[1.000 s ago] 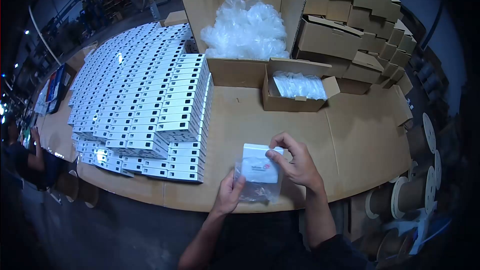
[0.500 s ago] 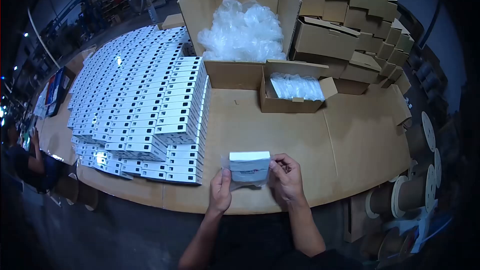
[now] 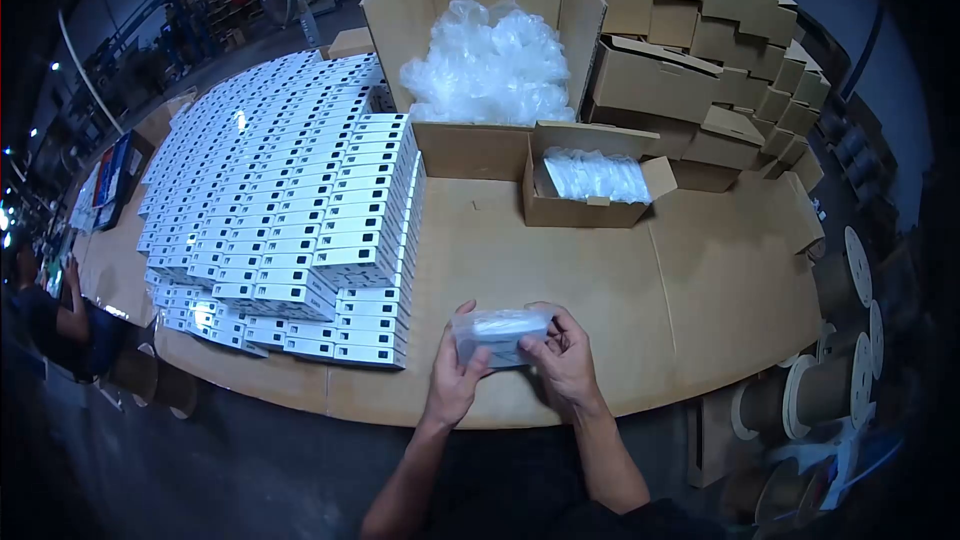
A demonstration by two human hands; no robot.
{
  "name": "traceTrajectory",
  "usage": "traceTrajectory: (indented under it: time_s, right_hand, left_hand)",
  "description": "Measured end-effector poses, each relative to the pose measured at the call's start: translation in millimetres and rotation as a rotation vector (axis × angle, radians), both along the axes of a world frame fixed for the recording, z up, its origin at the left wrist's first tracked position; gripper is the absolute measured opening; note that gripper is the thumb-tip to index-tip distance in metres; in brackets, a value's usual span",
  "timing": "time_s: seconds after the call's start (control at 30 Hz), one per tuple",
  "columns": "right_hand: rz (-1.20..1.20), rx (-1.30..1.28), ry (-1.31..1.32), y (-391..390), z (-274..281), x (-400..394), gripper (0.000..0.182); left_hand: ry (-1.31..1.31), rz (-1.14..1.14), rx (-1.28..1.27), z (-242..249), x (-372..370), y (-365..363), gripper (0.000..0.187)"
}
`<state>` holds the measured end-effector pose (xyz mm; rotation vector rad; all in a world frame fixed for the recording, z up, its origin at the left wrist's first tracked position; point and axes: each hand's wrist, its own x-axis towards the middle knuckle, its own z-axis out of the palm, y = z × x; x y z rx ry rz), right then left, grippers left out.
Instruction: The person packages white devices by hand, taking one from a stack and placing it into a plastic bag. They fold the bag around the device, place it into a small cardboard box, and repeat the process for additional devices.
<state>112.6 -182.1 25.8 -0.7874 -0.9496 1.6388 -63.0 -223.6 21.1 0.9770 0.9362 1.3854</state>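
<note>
Between my two hands, near the table's front edge, is a small white box in a clear plastic bag (image 3: 500, 325). My left hand (image 3: 456, 375) grips its left side, thumb across the front. On the right side, my right hand (image 3: 565, 355) holds it with the thumb pressed on the front face. Farther back stands an open cardboard carton (image 3: 580, 212) with a row of plastic-wrapped packs (image 3: 597, 176) in it. Left of my hands rise stacks of white boxes (image 3: 270, 200) with small dark squares on their ends.
A large open carton (image 3: 470, 148) full of clear plastic bags (image 3: 490, 60) stands at the back. Brown cardboard boxes (image 3: 655, 75) are piled at the back right. Cable spools (image 3: 835, 380) stand beyond the table's right edge. Another person (image 3: 65, 315) is at the far left.
The bagged box has tilted, and plastic now covers its top. My left hand has moved slightly right and up, and both thumbs have come onto the front face.
</note>
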Motion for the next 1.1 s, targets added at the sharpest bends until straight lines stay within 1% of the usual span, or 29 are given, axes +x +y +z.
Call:
traceTrajectory:
  time_s: [0.03, 0.13, 0.17, 0.23, 0.27, 0.37, 0.47, 0.5, 0.6, 0.63, 0.73, 0.77, 0.87, 0.93, 1.03, 1.07, 1.1]
  right_hand:
    - [-0.011, 0.071, -0.061, 1.6, -3.1, 2.0, 0.043]
    - [0.066, 0.085, -0.072, 2.6, -2.6, 6.3, 0.031]
    - [0.073, 0.085, -0.091, 1.3, 1.6, 6.4, 0.019]
    - [0.099, 0.151, -0.233, 4.2, 7.9, 11.7, 0.015]
    - [0.111, 0.183, -0.305, 4.9, 9.1, 14.3, 0.014]
    - [-0.073, -0.005, -0.196, 5.4, 3.9, 13.1, 0.012]
    - [-0.234, 0.290, -0.076, 10.5, 12.9, 12.0, 0.012]
    - [-0.198, 0.388, -0.111, 9.2, 16.9, 11.0, 0.015]
    - [0.090, 0.565, -0.568, 9.5, 19.9, 23.7, 0.023]
    - [0.153, 0.475, -0.606, 9.8, 24.7, 21.4, 0.029]
    - [0.095, 0.263, -0.450, 6.8, 26.5, 13.6, 0.030]
    - [0.099, 0.232, -0.448, 7.3, 24.3, 14.4, 0.031]
    - [0.111, 0.391, -0.596, 10.7, 21.9, 18.2, 0.031]
    - [0.119, 0.364, -0.584, 10.8, 24.4, 19.6, 0.030]
    - [0.096, 0.382, -0.535, 15.1, 17.0, 22.3, 0.029]
    - [0.080, 0.395, -0.516, 15.8, 14.1, 23.9, 0.030]
    - [0.063, 0.444, -0.559, 17.2, 19.6, 24.6, 0.028]
  left_hand:
    - [-0.121, 0.004, -0.089, 2.8, 1.6, 0.7, 0.050]
    - [-0.127, 0.060, -0.138, -8.7, 3.2, 2.2, 0.035]
    - [-0.122, 0.073, -0.126, -8.2, 3.1, 1.4, 0.030]
    - [-0.112, 0.095, -0.100, -1.7, 4.3, 2.5, 0.027]
    - [-0.127, 0.110, -0.140, -2.3, 4.9, 2.6, 0.025]
    - [-0.152, 0.166, -0.224, -3.7, 3.6, 4.5, 0.023]
    - [-0.159, 0.225, -0.233, -1.6, 2.8, 8.7, 0.024]
    - [-0.170, 0.232, -0.226, -0.1, 2.0, 9.6, 0.024]
    - [-0.169, 0.234, -0.226, -5.1, 4.6, 10.3, 0.026]
    - [-0.161, 0.235, -0.227, -6.9, 5.3, 10.9, 0.028]
    - [-0.220, 0.213, -0.226, -10.3, 4.3, 10.7, 0.029]
    - [-0.241, 0.211, -0.224, -12.5, 3.0, 11.3, 0.029]
    - [-0.291, 0.194, -0.244, -17.8, 0.3, 10.5, 0.027]
    - [-0.303, 0.174, -0.282, -18.4, -1.6, 9.6, 0.023]
    - [-0.249, 0.148, -0.241, -15.8, -3.0, 10.4, 0.023]
    - [-0.234, 0.131, -0.211, -12.0, -3.3, 10.0, 0.025]
    - [-0.220, 0.111, -0.179, -2.3, -3.6, 10.4, 0.029]
